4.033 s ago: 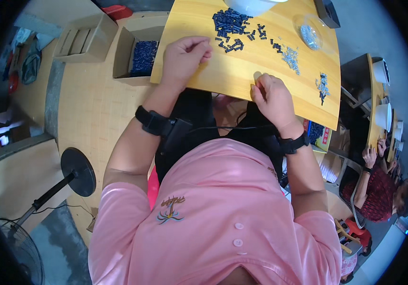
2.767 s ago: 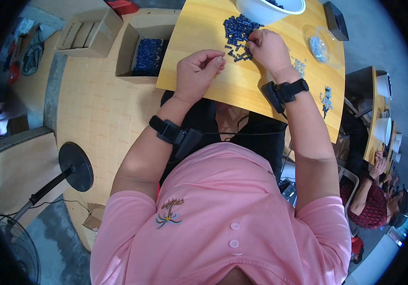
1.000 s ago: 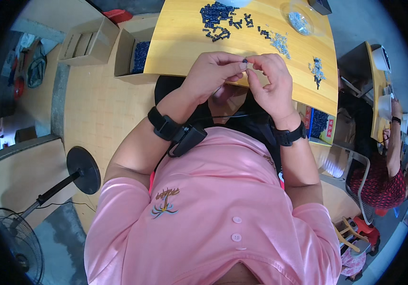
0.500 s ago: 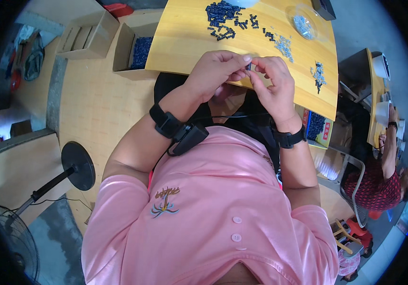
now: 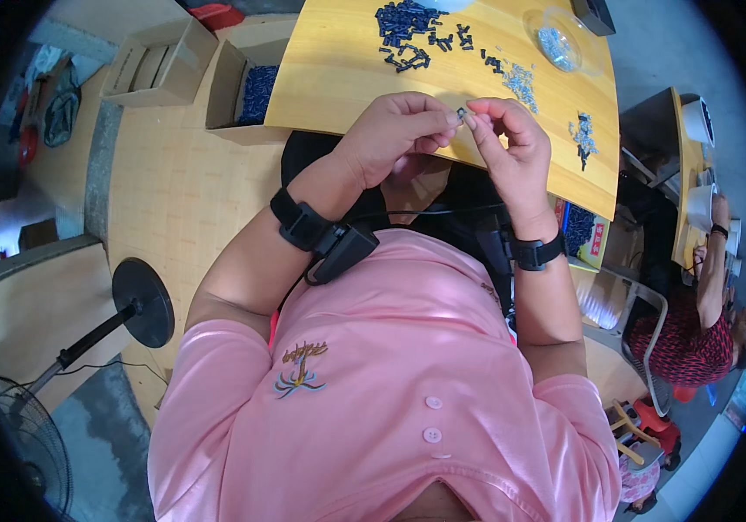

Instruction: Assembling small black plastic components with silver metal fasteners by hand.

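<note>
Just over the table's near edge, my two hands meet fingertip to fingertip. My left hand [image 5: 395, 130] is closed in a pinch on a small dark plastic part [image 5: 461, 113]. Thumb and forefinger of my right hand [image 5: 514, 148] pinch at the other side of that part; whether a second tiny piece sits between them is too small to tell. Beyond the hands lies a heap of black plastic parts [image 5: 403, 24], with several loose ones nearer. To its right is a scatter of small clear pieces [image 5: 520, 85]. A mixed little pile [image 5: 582, 139] of clear and black pieces lies near the right edge.
A round clear dish [image 5: 557, 50] holds more clear pieces at the far right of the wooden table [image 5: 329, 78]. Left of it stands a carton [image 5: 227, 91] of dark parts. A black-red sleeved co-worker [image 5: 686, 339] sits at another table on the right. A fan [image 5: 34, 444] stands lower left.
My right hand has shifted slightly right and its fingers have turned, with the forefinger now more bent. The dark part has moved a little up and right between the fingertips.
</note>
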The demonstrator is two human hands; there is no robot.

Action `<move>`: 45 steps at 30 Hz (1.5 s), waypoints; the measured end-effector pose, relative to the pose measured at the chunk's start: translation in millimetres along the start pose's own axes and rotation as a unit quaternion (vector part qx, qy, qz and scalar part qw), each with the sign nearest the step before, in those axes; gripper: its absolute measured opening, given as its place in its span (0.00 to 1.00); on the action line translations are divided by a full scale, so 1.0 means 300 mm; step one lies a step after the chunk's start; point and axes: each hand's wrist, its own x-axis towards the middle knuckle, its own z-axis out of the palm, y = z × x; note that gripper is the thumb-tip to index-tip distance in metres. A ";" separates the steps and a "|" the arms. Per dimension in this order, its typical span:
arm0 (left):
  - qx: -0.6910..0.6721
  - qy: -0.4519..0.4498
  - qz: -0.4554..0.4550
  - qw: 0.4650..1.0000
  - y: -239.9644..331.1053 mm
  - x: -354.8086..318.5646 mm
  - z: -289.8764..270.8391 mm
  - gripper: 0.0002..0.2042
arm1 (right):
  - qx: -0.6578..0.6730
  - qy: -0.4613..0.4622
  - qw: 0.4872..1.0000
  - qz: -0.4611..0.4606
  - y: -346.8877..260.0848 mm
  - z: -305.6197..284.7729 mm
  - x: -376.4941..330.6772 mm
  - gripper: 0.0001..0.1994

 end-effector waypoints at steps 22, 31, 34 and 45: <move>0.018 0.024 -0.021 0.999 -0.015 0.019 0.002 0.11 | -0.174 -0.025 0.978 -0.113 0.002 0.008 -0.011 0.11; 0.097 0.096 0.037 0.990 -0.007 0.042 -0.065 0.11 | -0.273 0.008 0.962 -0.021 0.152 -0.166 0.010 0.07; 0.080 0.111 0.034 0.990 -0.024 0.051 -0.091 0.11 | -0.321 0.003 0.947 -0.002 0.211 -0.227 0.046 0.06; 0.068 0.081 0.047 0.993 -0.036 0.054 -0.121 0.11 | -0.408 -0.048 0.912 -0.018 0.297 -0.222 0.144 0.04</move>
